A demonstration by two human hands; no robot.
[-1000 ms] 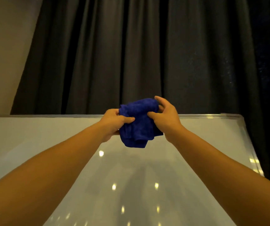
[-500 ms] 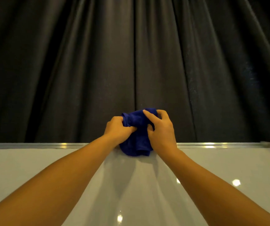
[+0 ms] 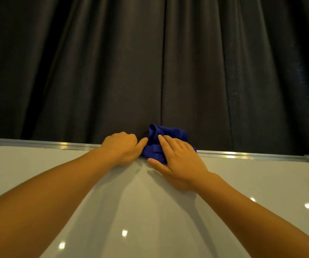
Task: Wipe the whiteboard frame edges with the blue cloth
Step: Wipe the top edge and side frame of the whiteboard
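Both hands have carried the bunched blue cloth (image 3: 165, 139) down onto the whiteboard's silver metal top frame edge (image 3: 243, 155). Right hand (image 3: 179, 162) now lies flat, pressing it there; left hand (image 3: 123, 148) pinches its side, so wiping can likely begin.

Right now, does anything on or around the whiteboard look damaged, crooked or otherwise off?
Nothing stands out. The blue cloth is bunched over the top frame edge under the right hand, with the left hand beside it. The whiteboard shows only light reflections, and the dark curtain hangs normally.
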